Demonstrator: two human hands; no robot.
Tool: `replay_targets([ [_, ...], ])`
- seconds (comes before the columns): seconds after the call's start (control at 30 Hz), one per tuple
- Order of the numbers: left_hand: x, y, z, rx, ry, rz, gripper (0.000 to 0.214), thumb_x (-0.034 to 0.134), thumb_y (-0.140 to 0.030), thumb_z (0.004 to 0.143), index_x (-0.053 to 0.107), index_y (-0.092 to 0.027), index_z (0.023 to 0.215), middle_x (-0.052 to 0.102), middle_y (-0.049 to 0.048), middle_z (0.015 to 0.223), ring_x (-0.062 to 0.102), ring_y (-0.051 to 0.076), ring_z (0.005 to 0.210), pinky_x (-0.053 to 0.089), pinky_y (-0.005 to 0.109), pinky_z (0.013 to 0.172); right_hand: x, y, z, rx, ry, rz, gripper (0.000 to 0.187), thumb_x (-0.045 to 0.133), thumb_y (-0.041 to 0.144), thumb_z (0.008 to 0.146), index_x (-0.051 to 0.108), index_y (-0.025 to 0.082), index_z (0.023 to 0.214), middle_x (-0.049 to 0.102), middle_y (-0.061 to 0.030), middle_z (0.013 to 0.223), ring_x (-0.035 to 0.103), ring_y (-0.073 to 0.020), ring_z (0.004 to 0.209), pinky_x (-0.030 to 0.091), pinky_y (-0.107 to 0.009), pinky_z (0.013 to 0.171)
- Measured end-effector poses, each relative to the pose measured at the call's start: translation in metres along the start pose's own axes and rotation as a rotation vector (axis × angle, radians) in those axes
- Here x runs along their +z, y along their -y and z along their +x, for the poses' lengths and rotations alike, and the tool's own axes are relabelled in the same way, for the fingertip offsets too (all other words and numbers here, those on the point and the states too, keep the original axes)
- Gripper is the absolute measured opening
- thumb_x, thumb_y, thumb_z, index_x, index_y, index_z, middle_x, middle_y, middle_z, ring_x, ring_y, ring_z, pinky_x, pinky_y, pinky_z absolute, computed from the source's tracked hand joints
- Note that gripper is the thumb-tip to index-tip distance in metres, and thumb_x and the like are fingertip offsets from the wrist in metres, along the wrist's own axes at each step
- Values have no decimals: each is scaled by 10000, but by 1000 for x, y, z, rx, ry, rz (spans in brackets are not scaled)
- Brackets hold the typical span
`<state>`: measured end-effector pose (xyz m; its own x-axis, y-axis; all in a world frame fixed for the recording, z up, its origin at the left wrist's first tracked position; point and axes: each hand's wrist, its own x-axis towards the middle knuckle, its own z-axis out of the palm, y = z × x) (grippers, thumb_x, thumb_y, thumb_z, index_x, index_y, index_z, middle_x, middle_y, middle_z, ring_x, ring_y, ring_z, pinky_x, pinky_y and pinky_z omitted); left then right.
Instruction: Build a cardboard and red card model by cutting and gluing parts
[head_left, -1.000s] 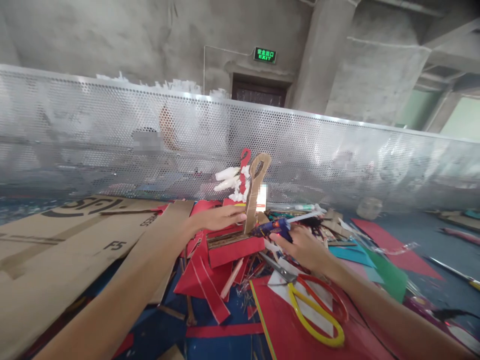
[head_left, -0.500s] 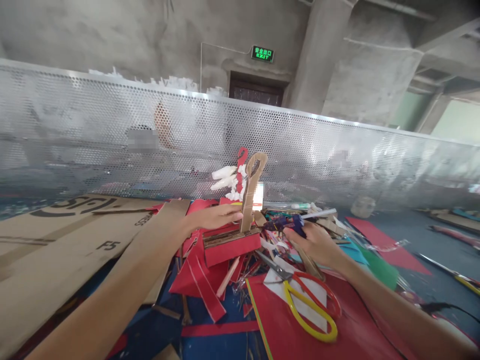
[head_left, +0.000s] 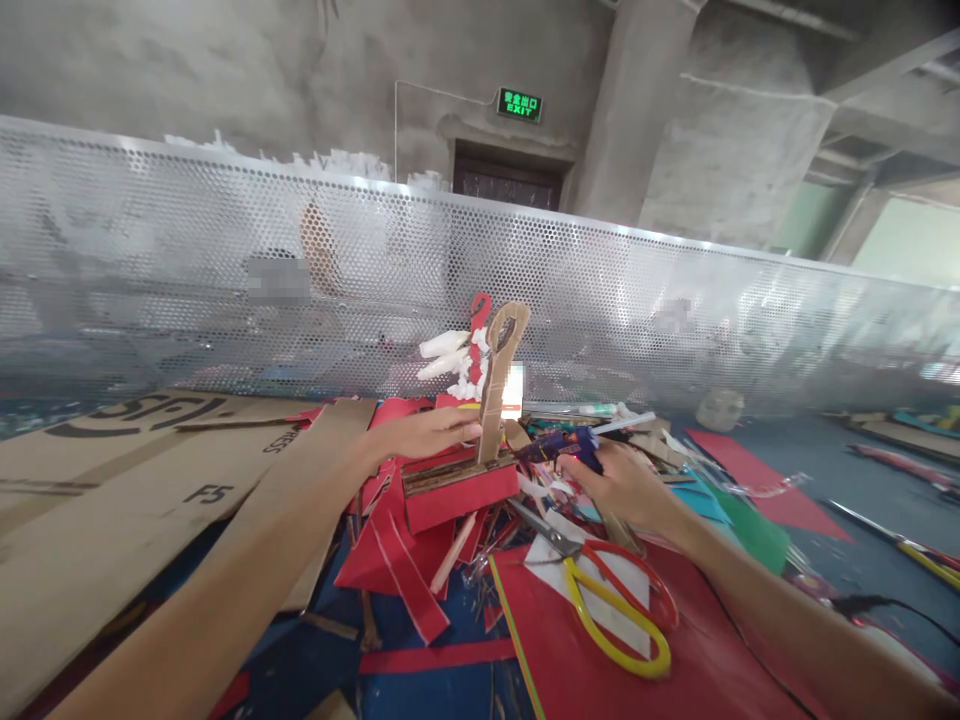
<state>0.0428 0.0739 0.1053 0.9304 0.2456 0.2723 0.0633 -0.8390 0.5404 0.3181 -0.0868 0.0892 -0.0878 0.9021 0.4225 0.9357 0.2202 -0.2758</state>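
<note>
A looped, upright cardboard strip (head_left: 495, 390) rises from a long box-like base (head_left: 457, 500) with red sides and a brown cardboard top. My left hand (head_left: 427, 432) reaches in from the left, its fingertips closed on the strip's lower part, which partly hides them. On the right, my right hand (head_left: 615, 480) is wrapped round a dark blue glue gun (head_left: 559, 447). The gun's nozzle points left, close to the foot of the strip. Behind the strip stands a red looped piece (head_left: 480, 312) with white feather-like parts (head_left: 442, 355) attached.
Scissors (head_left: 619, 610) with red and yellow handles lie on red sheets (head_left: 570, 690) in front. Flattened cardboard (head_left: 150, 480) covers the left side. Red scraps (head_left: 397, 560) surround the base. A lit screen (head_left: 513, 392) and a perforated metal panel (head_left: 225, 260) stand behind.
The glue gun has shifted slightly left, its nozzle a little closer to the strip's foot. My left hand keeps its place at the strip. The whole view has moved slightly.
</note>
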Motion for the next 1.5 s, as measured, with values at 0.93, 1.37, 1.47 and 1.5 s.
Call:
replay_targets([
  [0.93, 0, 1, 1, -4, 9, -7, 497, 354, -518, 1012, 584, -200, 1316, 652, 76, 1296, 580, 240, 1194, 428, 379, 1060, 29, 49, 14, -102, 69, 105, 467, 440, 556, 970, 738, 199, 926, 741, -91, 951, 669, -272, 932, 444, -341, 830],
  [1.37, -1, -8, 1, 7, 32, -70, 506, 365, -526, 1008, 577, -202, 1333, 637, 81, 1315, 569, 240, 1201, 429, 373, 1049, 42, 78, 19, -135, 97, 232, 398, 493, 531, 956, 707, 208, 1051, 732, -81, 1035, 660, -260, 986, 455, -344, 867],
  [1.47, 0, -6, 2, 15, 24, -66, 505, 363, -527, 1008, 578, -205, 1332, 632, 87, 1328, 567, 243, 1214, 434, 384, 1051, 32, 62, 15, -96, 93, 193, 411, 483, 531, 953, 726, 208, 1023, 740, -80, 977, 664, -269, 958, 458, -346, 849],
  [1.5, 0, -6, 2, 18, 22, -57, 506, 363, -525, 1008, 564, -209, 1349, 619, 86, 1351, 551, 245, 1242, 423, 386, 1065, 28, 54, 13, -83, 96, 179, 421, 468, 526, 957, 733, 203, 1002, 742, -84, 957, 665, -275, 954, 457, -352, 851],
])
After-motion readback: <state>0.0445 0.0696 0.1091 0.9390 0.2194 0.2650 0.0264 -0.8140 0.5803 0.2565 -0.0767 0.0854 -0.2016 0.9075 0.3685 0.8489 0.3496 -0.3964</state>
